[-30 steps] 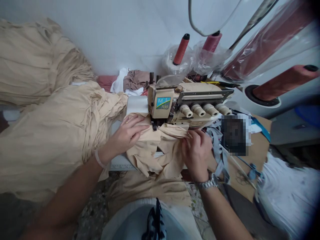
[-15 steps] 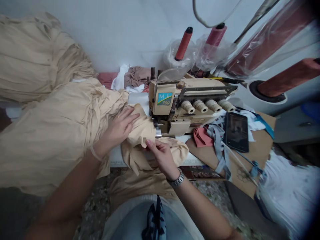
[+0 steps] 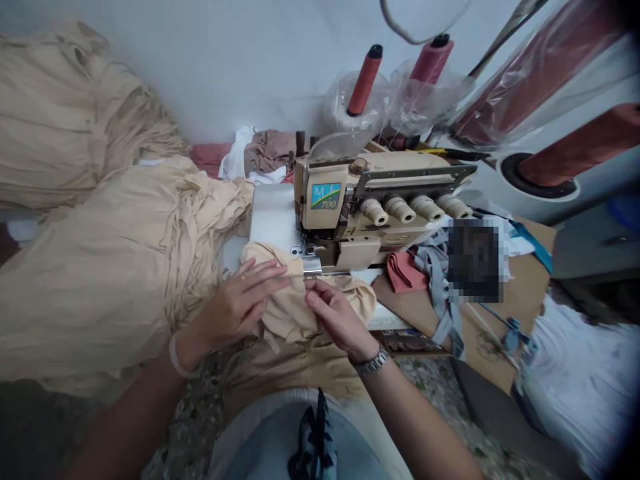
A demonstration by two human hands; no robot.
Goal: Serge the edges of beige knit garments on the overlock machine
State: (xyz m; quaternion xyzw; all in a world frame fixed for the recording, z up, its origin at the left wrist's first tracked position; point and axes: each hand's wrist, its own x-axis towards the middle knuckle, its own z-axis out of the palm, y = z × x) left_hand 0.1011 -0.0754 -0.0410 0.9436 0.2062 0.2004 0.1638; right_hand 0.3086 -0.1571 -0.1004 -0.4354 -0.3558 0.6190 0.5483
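A beige cloth (image 3: 290, 313) lies bunched on the white machine bed, its folded edge running up to the metal guide (image 3: 312, 267) at the presser foot of a cream overlock sewing machine (image 3: 345, 207). My left hand (image 3: 240, 303) lies flat on the cloth with its fingers stretched toward the guide. My right hand (image 3: 337, 317) pinches the cloth between thumb and fingertips, just in front of the guide. The needle area is partly hidden behind the cloth and the guide. A long beige garment (image 3: 90, 267) runs from the left side of the cloth.
Red thread cones (image 3: 365, 80) in plastic bags stand behind the machine. To the right, a cardboard sheet (image 3: 520, 313) holds a folded pink cloth (image 3: 405, 273), grey strips (image 3: 437, 293) and a pixelated object (image 3: 474, 260). A white cloth (image 3: 580, 380) lies lower right.
My right hand has moved left from the machine's front right to just before the guide. The cloth has shifted with it, now gathered in front of the presser foot. My left hand has slid slightly nearer me.
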